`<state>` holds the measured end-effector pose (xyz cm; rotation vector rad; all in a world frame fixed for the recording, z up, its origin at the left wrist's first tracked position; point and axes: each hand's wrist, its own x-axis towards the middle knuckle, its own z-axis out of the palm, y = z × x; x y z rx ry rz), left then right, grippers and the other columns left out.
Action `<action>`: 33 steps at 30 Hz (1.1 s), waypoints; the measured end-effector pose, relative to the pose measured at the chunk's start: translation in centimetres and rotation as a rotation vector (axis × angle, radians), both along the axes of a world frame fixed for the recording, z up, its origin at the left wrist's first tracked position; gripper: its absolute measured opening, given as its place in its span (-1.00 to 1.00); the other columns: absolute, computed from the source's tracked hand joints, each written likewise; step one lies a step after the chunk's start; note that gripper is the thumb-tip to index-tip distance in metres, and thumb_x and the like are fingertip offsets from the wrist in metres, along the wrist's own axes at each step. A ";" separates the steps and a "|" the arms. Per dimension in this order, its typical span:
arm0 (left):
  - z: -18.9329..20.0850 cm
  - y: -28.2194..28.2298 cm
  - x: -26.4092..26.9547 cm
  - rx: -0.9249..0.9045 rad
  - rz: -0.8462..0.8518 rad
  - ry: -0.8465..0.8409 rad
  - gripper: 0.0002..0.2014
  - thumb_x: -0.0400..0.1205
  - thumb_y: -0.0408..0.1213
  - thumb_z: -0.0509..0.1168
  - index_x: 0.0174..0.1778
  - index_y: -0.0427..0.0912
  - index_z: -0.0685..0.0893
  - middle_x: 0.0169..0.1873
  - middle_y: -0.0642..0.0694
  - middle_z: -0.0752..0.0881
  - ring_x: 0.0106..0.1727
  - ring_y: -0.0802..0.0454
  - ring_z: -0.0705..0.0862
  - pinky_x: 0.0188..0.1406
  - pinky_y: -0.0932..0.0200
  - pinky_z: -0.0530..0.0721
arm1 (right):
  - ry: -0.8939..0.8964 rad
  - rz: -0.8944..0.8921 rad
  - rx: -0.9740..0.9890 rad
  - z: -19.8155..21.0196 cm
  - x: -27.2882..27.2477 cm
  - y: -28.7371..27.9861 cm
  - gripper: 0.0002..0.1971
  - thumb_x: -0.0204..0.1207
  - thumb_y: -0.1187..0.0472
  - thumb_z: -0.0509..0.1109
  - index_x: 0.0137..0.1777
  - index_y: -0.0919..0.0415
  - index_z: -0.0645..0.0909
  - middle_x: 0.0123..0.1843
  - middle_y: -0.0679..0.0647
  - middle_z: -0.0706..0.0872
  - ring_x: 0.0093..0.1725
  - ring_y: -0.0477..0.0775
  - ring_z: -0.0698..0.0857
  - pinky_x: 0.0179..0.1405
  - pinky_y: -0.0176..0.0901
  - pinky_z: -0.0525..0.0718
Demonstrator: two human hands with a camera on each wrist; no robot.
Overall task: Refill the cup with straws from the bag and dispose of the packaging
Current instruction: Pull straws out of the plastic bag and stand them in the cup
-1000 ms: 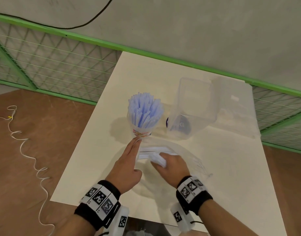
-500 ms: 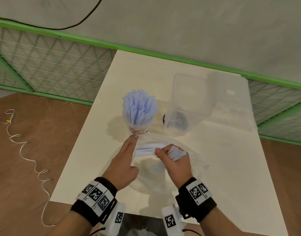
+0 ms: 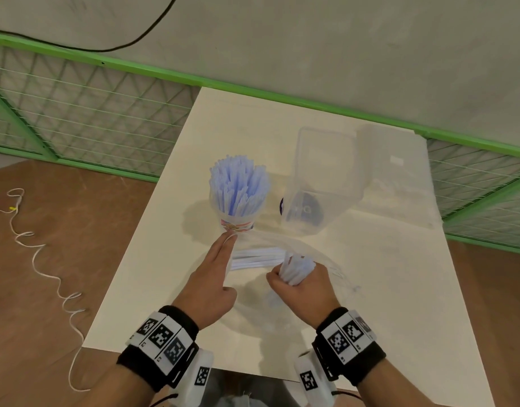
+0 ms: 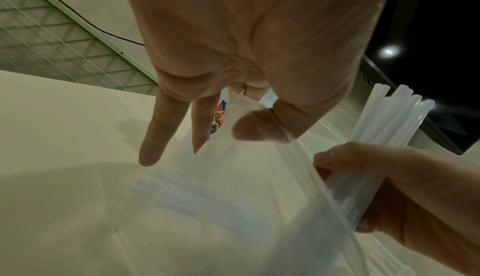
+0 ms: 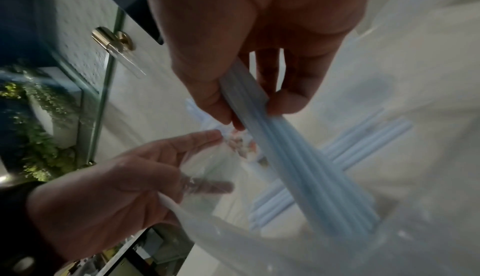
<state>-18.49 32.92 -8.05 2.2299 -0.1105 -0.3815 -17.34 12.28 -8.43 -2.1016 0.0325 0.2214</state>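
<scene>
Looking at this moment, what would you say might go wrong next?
The paper cup is already crowded with pale blue straws, so the bundle of straws gripped by the right hand may not fit and could tip it. The clear plastic bag, held open by the left hand, may snag straws.

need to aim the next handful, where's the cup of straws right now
In the head view the cup stands upright on the table, left of centre, just beyond the left hand fingertips and left of the clear plastic container.
</scene>
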 end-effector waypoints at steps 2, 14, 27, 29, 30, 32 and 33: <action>0.0 0.0 0.0 -0.006 0.004 -0.001 -0.03 0.41 -0.54 0.21 0.71 0.08 -0.04 0.67 0.33 -0.10 0.65 0.34 0.06 0.45 0.42 0.19 | 0.043 0.053 -0.011 -0.1 0.2 -0.1 -0.56 0.36 0.22 0.48 -0.59 0.08 0.28 -0.63 -0.14 0.35 -0.60 -0.15 0.33 -0.55 -0.34 0.34; -0.1 0.0 -0.2 -0.052 0.018 0.005 -0.05 0.41 -0.53 0.18 0.71 0.11 -0.01 0.62 0.45 -0.10 0.53 0.42 0.17 0.31 0.48 0.30 | -0.164 0.189 0.216 12.3 9.1 0.9 -0.86 0.32 0.37 0.66 -0.25 0.32 0.72 -0.37 0.10 0.76 -0.45 0.02 0.70 -0.43 -0.16 0.67; 0.0 0.0 -0.1 -0.064 0.011 0.013 -0.06 0.41 -0.53 0.13 0.70 0.11 -0.03 0.64 0.42 -0.12 0.60 0.37 0.13 0.50 0.32 0.29 | -0.222 0.379 -0.105 14.4 16.1 4.8 -0.87 0.34 0.10 0.65 -0.21 0.06 0.75 -0.22 -0.10 0.81 -0.19 -0.14 0.77 -0.17 -0.20 0.71; 0.0 -0.1 0.0 -0.062 0.013 0.014 -0.06 0.41 -0.53 0.13 0.70 0.11 -0.03 0.63 0.42 -0.12 0.60 0.36 0.15 0.49 0.33 0.29 | -0.180 0.402 -0.117 13.2 15.7 5.3 -0.83 0.33 0.10 0.67 -0.14 0.05 0.76 -0.14 -0.11 0.82 -0.14 -0.20 0.77 -0.11 -0.25 0.68; 0.0 -0.1 0.0 -0.061 0.016 0.013 -0.06 0.41 -0.53 0.13 0.70 0.11 -0.02 0.63 0.43 -0.13 0.59 0.35 0.16 0.48 0.32 0.29 | -0.167 0.416 -0.120 12.6 15.5 5.5 -0.79 0.32 0.12 0.68 -0.08 0.06 0.77 -0.09 -0.10 0.82 -0.10 -0.22 0.76 -0.08 -0.25 0.69; 0.0 -0.1 0.1 -0.061 0.017 0.010 -0.06 0.41 -0.52 0.13 0.70 0.11 -0.02 0.63 0.44 -0.13 0.60 0.35 0.16 0.49 0.29 0.30 | -0.191 0.454 -0.113 11.3 15.0 5.7 -0.64 0.25 0.12 0.73 0.03 0.08 0.75 0.06 -0.06 0.78 0.03 -0.22 0.72 0.06 -0.22 0.69; 0.0 -0.1 0.1 -0.064 0.017 0.008 -0.06 0.41 -0.52 0.13 0.70 0.11 -0.02 0.63 0.44 -0.14 0.61 0.34 0.16 0.49 0.30 0.30 | -0.207 0.459 -0.103 10.8 14.7 5.6 -0.50 0.18 0.06 0.76 0.12 0.03 0.71 0.17 -0.06 0.73 0.15 -0.20 0.68 0.17 -0.17 0.67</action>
